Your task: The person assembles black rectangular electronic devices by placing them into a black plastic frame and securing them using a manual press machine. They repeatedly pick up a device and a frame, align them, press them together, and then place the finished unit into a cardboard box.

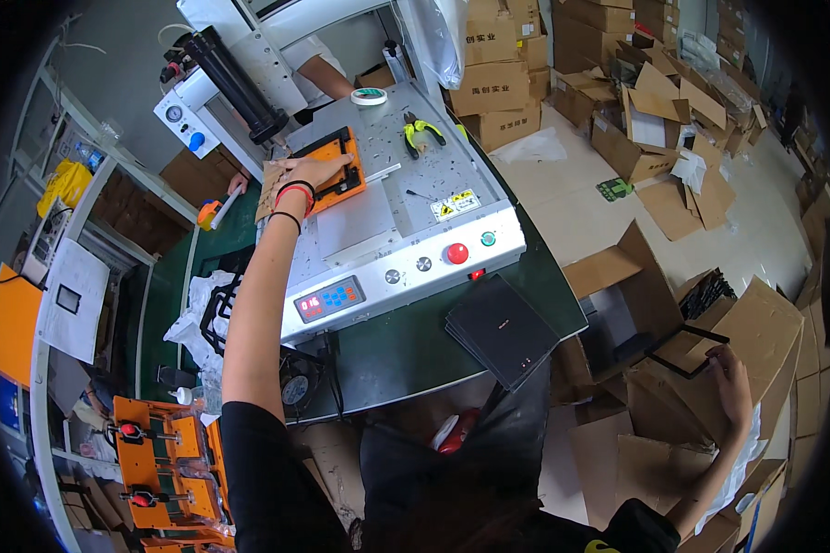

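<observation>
My left hand (315,173) lies with fingers stretched out over an orange fixture (343,190) on the grey bed of a bench machine (387,249). A piece of brown cardboard (269,186) sits beside that wrist. Just behind the hand, a black cylinder (235,85) slants down toward the fixture. Far out to the right, my right hand (730,382) pinches the corner of a thin black rectangular frame (682,370), held above an open cardboard box (632,318). Several dark parts (707,295) show in the box's far corner.
Green-handled pliers (421,136) and a tape roll (369,96) lie on the machine bed. Dark flat sheets (503,330) overhang the green table's (387,359) front edge. Orange fixtures (171,461) stand lower left. Another person's arm (325,76) shows behind the machine. Cartons (493,88) stack behind.
</observation>
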`<state>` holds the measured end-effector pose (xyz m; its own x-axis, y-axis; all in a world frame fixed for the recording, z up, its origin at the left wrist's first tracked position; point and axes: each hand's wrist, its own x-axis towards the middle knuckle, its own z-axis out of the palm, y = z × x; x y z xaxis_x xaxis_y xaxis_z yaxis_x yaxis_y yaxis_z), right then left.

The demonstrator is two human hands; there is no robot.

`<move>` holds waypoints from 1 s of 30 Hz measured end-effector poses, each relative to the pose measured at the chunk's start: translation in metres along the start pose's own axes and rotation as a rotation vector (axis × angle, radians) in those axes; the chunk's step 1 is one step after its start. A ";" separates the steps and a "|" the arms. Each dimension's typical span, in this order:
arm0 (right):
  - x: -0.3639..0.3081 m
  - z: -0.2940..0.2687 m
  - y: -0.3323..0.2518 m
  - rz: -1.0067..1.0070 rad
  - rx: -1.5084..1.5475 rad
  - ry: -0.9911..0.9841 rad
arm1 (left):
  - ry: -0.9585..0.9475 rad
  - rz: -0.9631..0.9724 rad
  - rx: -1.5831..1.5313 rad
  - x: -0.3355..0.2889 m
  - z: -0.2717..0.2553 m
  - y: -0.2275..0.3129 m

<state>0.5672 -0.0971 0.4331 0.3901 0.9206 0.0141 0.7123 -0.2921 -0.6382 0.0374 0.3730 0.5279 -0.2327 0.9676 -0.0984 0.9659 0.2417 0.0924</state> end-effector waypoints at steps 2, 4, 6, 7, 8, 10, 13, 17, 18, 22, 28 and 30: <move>0.002 0.000 -0.001 0.009 -0.008 -0.011 | 0.026 -0.096 -0.075 0.011 0.009 -0.003; 0.002 0.000 -0.002 0.012 -0.016 -0.009 | 0.053 -0.159 -0.128 0.020 0.018 -0.003; 0.001 0.001 -0.002 0.012 -0.012 -0.006 | 0.075 -0.182 -0.138 0.024 0.023 -0.003; 0.000 0.001 -0.003 0.015 -0.012 -0.001 | 0.092 -0.181 -0.111 0.026 0.026 -0.002; 0.000 0.001 -0.005 0.019 0.002 0.003 | 0.109 -0.182 -0.084 0.028 0.029 -0.002; -0.001 0.001 -0.008 0.025 0.035 0.009 | 0.132 -0.184 -0.049 0.030 0.029 -0.005; -0.005 0.001 -0.009 -0.063 -0.026 0.182 | 0.167 -0.166 -0.055 0.016 0.019 -0.006; -0.004 -0.002 -0.090 -0.083 -0.063 0.320 | 0.221 0.038 -0.357 -0.029 -0.026 -0.035; -0.005 0.010 -0.118 -0.158 -0.029 0.414 | 0.213 0.130 -0.428 -0.053 -0.043 -0.045; 0.017 0.102 -0.226 -0.368 0.374 0.572 | 0.096 0.457 -1.016 -0.212 -0.055 -0.095; 0.116 0.254 -0.396 -0.895 0.705 0.323 | 0.474 0.252 -1.242 -0.375 0.002 -0.174; 0.132 0.288 -0.421 -0.941 0.612 0.250 | 0.453 0.208 -1.267 -0.386 0.026 -0.197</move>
<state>0.1504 0.2225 0.4819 0.0075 0.6104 0.7921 0.4067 0.7218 -0.5601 -0.0600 -0.0503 0.5217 -0.3501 0.8740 0.3371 0.2784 -0.2465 0.9283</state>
